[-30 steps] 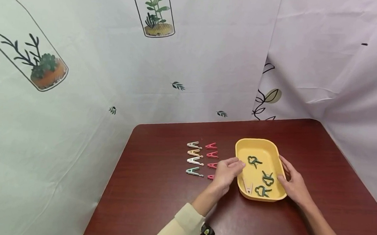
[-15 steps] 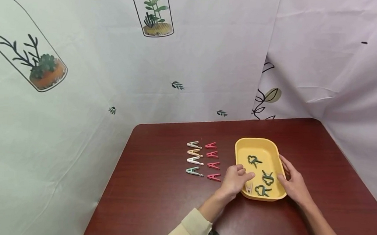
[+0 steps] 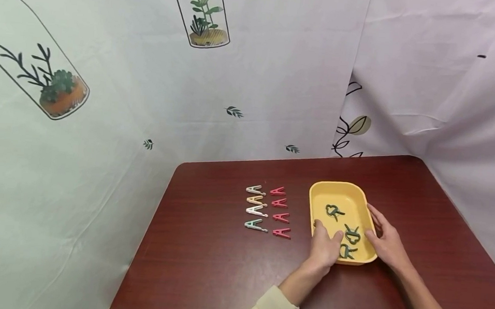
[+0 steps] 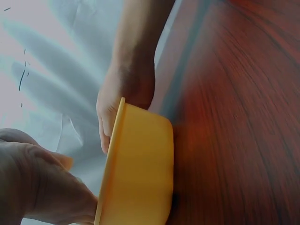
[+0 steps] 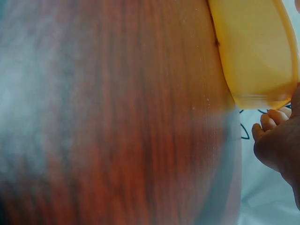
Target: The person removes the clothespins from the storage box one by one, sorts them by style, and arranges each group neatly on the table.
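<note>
A yellow plastic tray (image 3: 345, 191) stands on the table, also seen from the side in the left wrist view. My right hand (image 3: 388, 243) grips its right rim, thumb inside the edge and fingers along the outer wall. My left hand (image 3: 324, 245) reaches over the near left part of the tray, thumb spread away from the forefinger; its other fingertips are hidden. Three green plant clips lie in the tray: one toward the back (image 3: 333, 211), one near the right wall (image 3: 352, 234), and one at the front (image 3: 347, 251), partly covered by my left thumb. The pink clothespin is hidden beneath my left hand.
Left of the tray, clothespins lie in two columns on the dark red table (image 3: 204, 258). The outer column has pale, yellow, white and green clothespins (image 3: 256, 224); the inner one holds several red clothespins (image 3: 281, 233). A printed fabric backdrop (image 3: 279, 79) rises behind the table.
My left hand has moved right and toward me, from the tray's left rim to over its near left corner, covering the pink clothespin. My right hand has stayed on the right rim.
</note>
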The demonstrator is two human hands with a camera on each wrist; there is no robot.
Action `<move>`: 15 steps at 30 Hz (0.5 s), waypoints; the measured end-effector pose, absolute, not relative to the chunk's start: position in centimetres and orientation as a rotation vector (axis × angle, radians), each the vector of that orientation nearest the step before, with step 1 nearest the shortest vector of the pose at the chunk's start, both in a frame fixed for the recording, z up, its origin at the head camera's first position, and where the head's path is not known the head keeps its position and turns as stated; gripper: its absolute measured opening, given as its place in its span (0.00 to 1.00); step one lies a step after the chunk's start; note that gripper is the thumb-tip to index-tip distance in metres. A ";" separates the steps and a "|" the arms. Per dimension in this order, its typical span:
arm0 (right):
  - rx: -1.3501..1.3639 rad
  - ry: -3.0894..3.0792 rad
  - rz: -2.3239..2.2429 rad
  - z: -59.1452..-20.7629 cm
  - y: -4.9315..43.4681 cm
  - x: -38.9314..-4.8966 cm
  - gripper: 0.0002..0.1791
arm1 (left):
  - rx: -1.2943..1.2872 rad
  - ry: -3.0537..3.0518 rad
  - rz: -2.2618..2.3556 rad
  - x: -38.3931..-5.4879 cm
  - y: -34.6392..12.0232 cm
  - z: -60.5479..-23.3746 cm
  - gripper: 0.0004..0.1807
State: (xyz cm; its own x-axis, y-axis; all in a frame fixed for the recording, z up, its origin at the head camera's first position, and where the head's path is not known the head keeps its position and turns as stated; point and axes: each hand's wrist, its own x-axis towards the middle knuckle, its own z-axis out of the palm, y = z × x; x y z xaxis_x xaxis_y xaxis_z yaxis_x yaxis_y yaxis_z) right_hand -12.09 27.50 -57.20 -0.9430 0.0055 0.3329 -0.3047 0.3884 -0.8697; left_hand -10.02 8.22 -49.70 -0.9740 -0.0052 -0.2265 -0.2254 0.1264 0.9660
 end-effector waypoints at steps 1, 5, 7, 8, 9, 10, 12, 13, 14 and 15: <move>0.266 -2.366 1.571 -57.2 27.6 -12.1 0.40 | -0.242 2.196 1.971 -10.0 8.4 -49.7 0.45; 0.290 -2.347 1.575 -57.3 27.6 -12.2 0.40 | -0.272 2.114 2.002 -10.2 8.8 -49.6 0.44; 0.295 -2.339 1.578 -57.3 27.6 -12.2 0.40 | -0.267 2.113 1.998 -10.4 9.1 -49.6 0.43; 0.298 -2.338 1.581 -57.3 27.6 -12.2 0.40 | -0.265 2.119 1.994 -10.5 9.2 -49.8 0.43; 0.299 -2.339 1.581 -57.3 27.5 -12.2 0.40 | -0.261 2.122 1.992 -10.6 9.3 -49.9 0.43; 0.299 -2.339 1.584 -57.3 27.5 -12.1 0.40 | -0.255 2.126 1.990 -10.7 9.3 -50.0 0.42; 0.297 -2.339 1.588 -57.3 27.5 -12.1 0.40 | -0.242 2.126 1.986 -10.9 9.4 -50.3 0.41; 0.296 -2.338 1.592 -57.3 27.5 -12.1 0.40 | -0.236 2.111 1.992 -11.0 9.5 -50.4 0.40; 0.296 -2.337 1.595 -57.3 27.5 -12.1 0.40 | -0.230 2.102 1.996 -11.2 9.6 -50.6 0.39; 0.295 -2.335 1.597 -57.3 27.5 -12.1 0.40 | -0.219 2.089 2.003 -11.3 9.6 -50.8 0.39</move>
State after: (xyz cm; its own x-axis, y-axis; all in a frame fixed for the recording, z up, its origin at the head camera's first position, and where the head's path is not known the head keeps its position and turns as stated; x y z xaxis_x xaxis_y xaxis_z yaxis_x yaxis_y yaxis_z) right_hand -12.12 27.50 -57.31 -0.9349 -0.0020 0.3550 -0.3316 0.3624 -0.8711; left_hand -11.32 9.62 -50.76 -0.9604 0.0561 -0.2728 -0.2702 0.0498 0.9615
